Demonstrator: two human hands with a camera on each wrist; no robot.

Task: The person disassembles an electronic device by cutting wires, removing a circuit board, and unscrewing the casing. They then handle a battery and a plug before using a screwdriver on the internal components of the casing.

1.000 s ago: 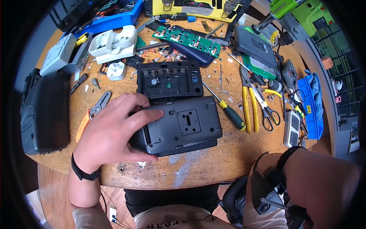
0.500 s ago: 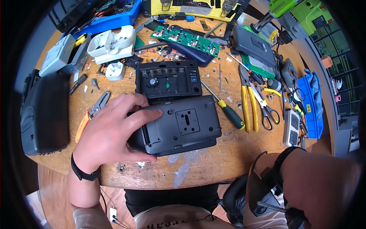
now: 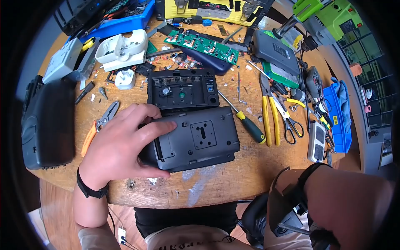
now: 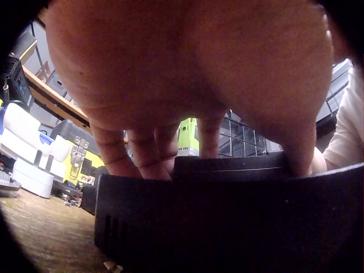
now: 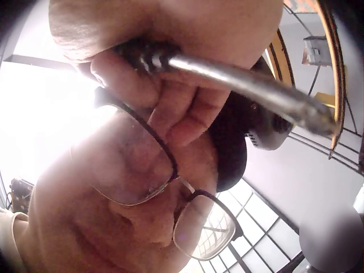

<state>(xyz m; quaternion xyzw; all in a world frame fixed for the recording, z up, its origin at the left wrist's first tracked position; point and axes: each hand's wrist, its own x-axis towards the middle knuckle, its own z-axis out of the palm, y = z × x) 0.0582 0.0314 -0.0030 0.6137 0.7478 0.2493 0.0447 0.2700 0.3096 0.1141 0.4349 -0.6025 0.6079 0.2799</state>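
Note:
My left hand [image 3: 121,146] grips the left end of a black plastic casing [image 3: 223,129], thumb along the near edge and fingers over the top. The casing lies with its back up, showing screw holes and a square mounting plate. In the left wrist view its slotted side wall [image 4: 148,222] is close below the palm. Just behind it on the bench lies a matching open black housing [image 3: 193,98]. My right hand [image 5: 176,102] is raised near the head and holds a screwdriver [image 5: 244,82] with a bare metal shaft; its handle is mostly hidden by the fingers.
Right of the casing lie a green-and-yellow screwdriver [image 3: 252,127], yellow-handled pliers [image 3: 266,121] and scissors [image 3: 293,127]. Orange-handled wire strippers [image 3: 91,137] are beside the left hand. Behind are a green circuit board [image 3: 204,46] and a white plastic shell [image 3: 125,50]. Eyeglasses [image 5: 205,224] are near the right hand.
The head view has shifted slightly. My left hand keeps its grip and the casing stays in place. The screwdriver in my raised right hand has moved a little lower at the lower right.

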